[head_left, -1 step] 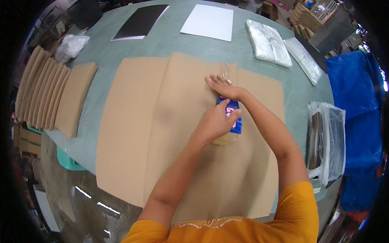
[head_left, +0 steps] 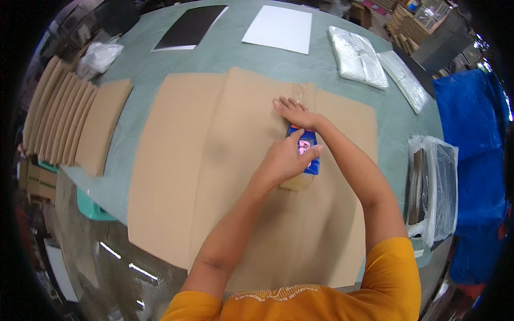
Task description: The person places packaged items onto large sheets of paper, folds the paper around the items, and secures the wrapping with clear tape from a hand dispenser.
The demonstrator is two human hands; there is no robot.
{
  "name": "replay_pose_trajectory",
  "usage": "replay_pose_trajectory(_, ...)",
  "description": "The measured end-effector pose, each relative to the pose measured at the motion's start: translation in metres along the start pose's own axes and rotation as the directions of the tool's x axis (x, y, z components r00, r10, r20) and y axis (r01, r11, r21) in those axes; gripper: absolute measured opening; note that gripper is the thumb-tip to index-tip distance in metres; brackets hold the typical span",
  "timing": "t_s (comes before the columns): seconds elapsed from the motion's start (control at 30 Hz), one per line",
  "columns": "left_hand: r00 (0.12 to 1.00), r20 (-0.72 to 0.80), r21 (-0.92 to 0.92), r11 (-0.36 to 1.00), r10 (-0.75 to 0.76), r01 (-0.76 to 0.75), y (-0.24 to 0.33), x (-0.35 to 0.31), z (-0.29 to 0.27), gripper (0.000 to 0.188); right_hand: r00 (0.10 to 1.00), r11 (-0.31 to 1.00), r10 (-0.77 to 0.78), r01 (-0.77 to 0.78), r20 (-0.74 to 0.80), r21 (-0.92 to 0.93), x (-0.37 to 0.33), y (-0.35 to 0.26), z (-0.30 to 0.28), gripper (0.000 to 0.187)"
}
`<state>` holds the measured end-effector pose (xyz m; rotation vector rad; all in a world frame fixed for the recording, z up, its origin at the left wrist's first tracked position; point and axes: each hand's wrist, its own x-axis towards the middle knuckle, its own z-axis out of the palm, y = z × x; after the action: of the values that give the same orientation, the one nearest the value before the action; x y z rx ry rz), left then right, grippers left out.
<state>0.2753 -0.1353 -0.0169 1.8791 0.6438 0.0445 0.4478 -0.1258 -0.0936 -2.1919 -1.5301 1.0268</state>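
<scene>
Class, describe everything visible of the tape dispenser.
The tape dispenser is blue, apparently plastic, with pink in its middle, orange at its far end and a yellowish tape roll at its near end. It points forward over brown cardboard, gripped by the left hand; the right hand lies by its far end, contact unclear.

And here's the blue tape dispenser (head_left: 312, 168), partly hidden, pink patch showing on top, lined up toward the far edge over the right half of the brown cardboard sheet (head_left: 166, 160), its yellowish tape roll (head_left: 298, 183) at the near end. Glossy clear tape (head_left: 300, 92) catches the light near that far edge (wrinkled, by the look of it), while the creased cardboard lies spread wide across the green tabletop (head_left: 257, 63).
</scene>
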Motion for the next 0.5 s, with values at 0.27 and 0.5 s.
replay_pose_trajectory(0.27,0.968,-0.002,0.074,0.965,-0.251,0.25,-0.015,-0.223,0.048,0.055,0.87,0.885,-0.237,0.01,-0.433,-0.465,-0.011,-0.001,0.043,0.086)
replay_pose_trajectory(0.5,0.705,0.444,0.351,0.831,-0.553,0.431,-0.023,-0.25,0.038,0.032,0.833,0.902,-0.266,0.039,-0.484,-0.43,-0.015,0.0,0.046,0.086)
